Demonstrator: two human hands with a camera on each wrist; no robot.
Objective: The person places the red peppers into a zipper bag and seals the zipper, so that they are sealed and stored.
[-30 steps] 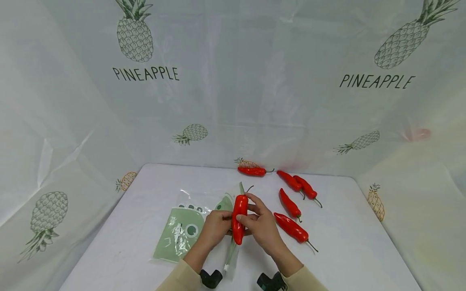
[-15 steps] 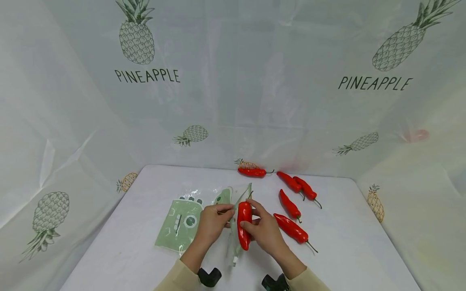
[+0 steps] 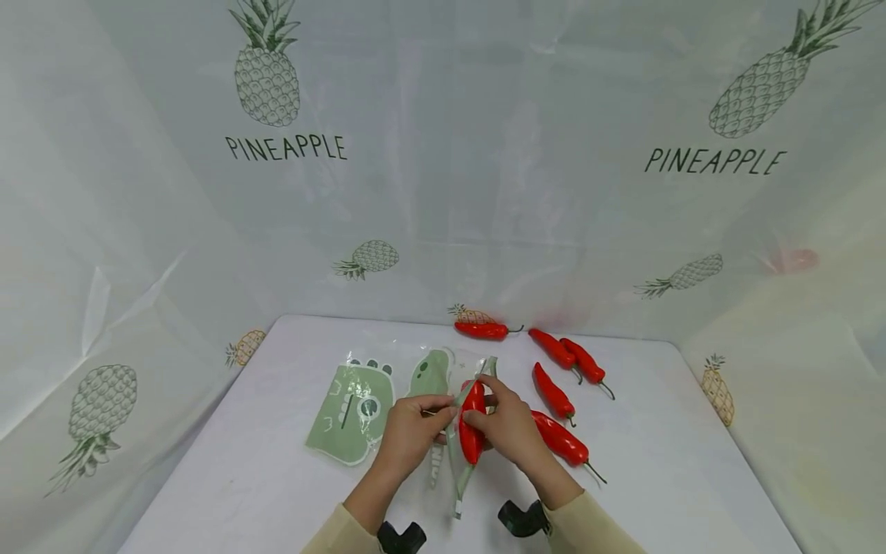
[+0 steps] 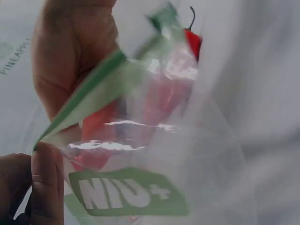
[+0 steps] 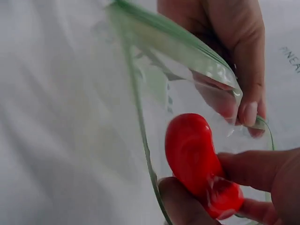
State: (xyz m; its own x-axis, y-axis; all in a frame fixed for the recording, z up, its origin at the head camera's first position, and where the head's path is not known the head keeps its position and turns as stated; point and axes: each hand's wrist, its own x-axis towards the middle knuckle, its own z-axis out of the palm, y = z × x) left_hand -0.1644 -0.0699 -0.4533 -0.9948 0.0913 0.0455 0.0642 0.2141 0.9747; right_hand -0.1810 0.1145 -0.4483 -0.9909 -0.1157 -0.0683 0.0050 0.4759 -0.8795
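Observation:
My left hand (image 3: 408,431) pinches the green zip edge of a clear plastic zip bag (image 4: 129,192), printed with a green cartoon animal and a "NIU+" label. The bag's mouth gapes in the right wrist view. My right hand (image 3: 508,427) grips a red chili pepper (image 5: 190,150) between thumb and fingers, its rounded end within the opening. The bag's near rim passes by the right fingers. Seen from the left wrist, red shows through the clear film, and the pepper's dark stem is hidden in the hand.
Several red chili peppers lie to the right and back of the white table (image 3: 228,454), one pepper (image 3: 561,438) close to my right hand. A pineapple-print sheet (image 3: 484,192) hangs behind the table. Black wrist cameras (image 3: 522,519) sit by the sleeves.
The right hand has brought the pepper from in front of the bag into its mouth. The bag's edges have spread apart, and the printed panel has shifted slightly right and up.

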